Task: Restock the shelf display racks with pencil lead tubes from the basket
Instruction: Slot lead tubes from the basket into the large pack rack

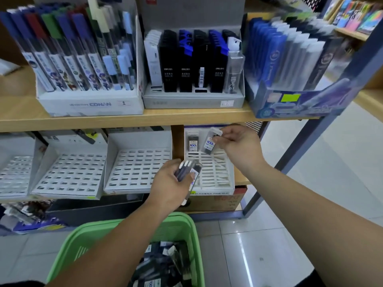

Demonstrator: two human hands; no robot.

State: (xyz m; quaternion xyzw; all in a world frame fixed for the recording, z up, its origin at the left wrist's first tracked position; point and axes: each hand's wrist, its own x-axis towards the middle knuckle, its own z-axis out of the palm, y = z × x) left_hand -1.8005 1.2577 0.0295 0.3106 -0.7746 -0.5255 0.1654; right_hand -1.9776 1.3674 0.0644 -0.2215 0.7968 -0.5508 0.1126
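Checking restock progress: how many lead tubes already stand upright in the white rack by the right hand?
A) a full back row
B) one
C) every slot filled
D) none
B: a single tube stands in the back-left corner of the rack; the right hand pinches a tilted tube beside it.
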